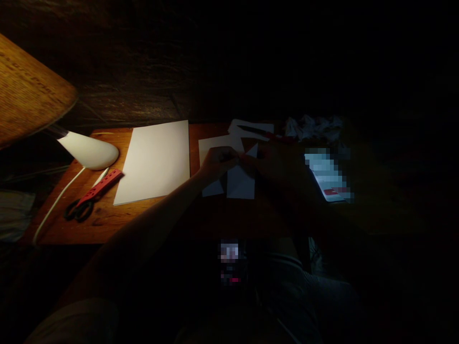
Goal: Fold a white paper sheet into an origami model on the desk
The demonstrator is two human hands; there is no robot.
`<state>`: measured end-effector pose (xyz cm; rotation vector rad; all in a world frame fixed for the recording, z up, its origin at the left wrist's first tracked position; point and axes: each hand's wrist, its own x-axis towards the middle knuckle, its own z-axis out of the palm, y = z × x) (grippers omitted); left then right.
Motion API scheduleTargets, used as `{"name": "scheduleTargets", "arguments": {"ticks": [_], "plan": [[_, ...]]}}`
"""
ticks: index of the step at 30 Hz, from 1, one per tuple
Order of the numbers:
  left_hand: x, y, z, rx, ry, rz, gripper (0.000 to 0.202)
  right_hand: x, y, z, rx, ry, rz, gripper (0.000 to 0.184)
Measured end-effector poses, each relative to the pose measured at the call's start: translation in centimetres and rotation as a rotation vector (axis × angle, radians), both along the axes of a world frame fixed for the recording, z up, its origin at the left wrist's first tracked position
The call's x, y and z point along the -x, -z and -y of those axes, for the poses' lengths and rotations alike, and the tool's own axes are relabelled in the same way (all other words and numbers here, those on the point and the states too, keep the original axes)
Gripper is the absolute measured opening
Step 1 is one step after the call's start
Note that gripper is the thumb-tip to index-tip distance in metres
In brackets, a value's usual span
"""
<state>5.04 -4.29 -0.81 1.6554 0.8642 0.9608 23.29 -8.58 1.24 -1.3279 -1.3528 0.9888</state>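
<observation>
Wooden curved panel [30, 88] is poking in at far left, and a white lamp head [88, 150] is shining across the counter [107, 224], its cord [53, 205] trailing toward you. Moving right, black-handled scissors with a red blade guard [96, 188] are lying with their finger loops toward you, then a blank white sheet [152, 162] is lying flat. Folded white paper [240, 181] is lying mid-counter, directly under your hands. Its long axis is running roughly away from you, and a pointed flap [253, 152] is aiming at the far edge, toward your right hand. Your left hand [218, 162] is on the sheet side, pinching the paper's upper edge between fingers and thumb. Your right hand [270, 162] is sitting in shadow against the flap; you can't tell whether it's pinching or only touching. Loose paper pieces [251, 126] are lying beyond the hands, crumpled paper [313, 128] is bunching up further right, and a phone [326, 174] is lying at right, its lit screen blurred.
</observation>
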Motion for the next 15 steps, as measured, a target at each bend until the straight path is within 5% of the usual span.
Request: {"name": "scheduleTargets", "arguments": {"ticks": [15], "plan": [[-0.18, 0.06, 0.06, 0.015, 0.006, 0.028, 0.004, 0.48, -0.22, 0.11, 0.062, 0.012, -0.087, 0.017]]}}
